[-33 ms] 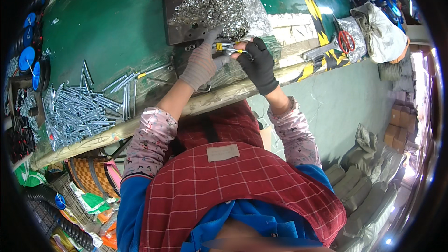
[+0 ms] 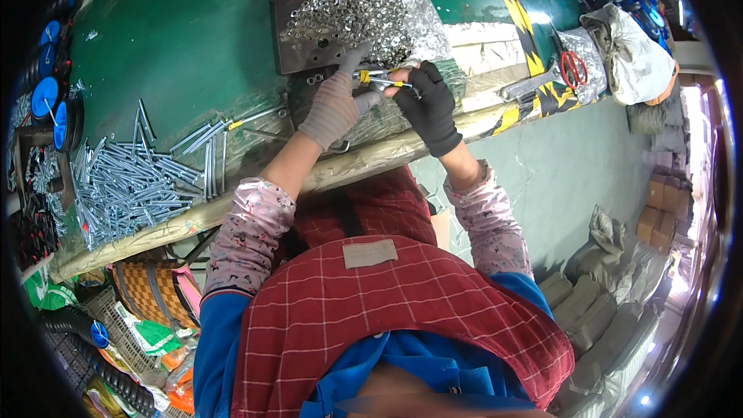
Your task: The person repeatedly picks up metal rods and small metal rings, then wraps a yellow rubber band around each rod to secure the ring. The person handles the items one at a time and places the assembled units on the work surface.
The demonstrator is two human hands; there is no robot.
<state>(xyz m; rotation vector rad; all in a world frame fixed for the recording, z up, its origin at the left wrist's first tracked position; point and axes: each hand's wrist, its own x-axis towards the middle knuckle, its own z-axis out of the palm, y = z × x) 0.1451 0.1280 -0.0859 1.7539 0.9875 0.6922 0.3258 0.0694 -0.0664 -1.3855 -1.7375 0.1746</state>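
Note:
My left hand [image 2: 334, 104], in a grey knit glove, reaches over the bench edge with its fingers around the near ends of slim metal bolts [image 2: 378, 80] that carry yellow bands. One of its fingers stretches up to the heap of small shiny nuts [image 2: 364, 11], which lies on a clear plastic bag [image 2: 426, 23]. My right hand [image 2: 428, 108], in a black fingerless glove, is closed with its bare fingertips on the other ends of these bolts. What lies under the fingers is partly hidden. A dark metal plate [image 2: 286, 39] sits beneath the nuts.
Many long bolts [image 2: 139, 186] lie piled at the left on the green bench [image 2: 193, 39]. Blue-and-black wheels [image 2: 46, 101] stand along its left end. To the right are a wrench [image 2: 530, 87], red-handled scissors [image 2: 573, 70] and a white sack [image 2: 635, 58]. Grey bundles [image 2: 592, 317] rest on the floor.

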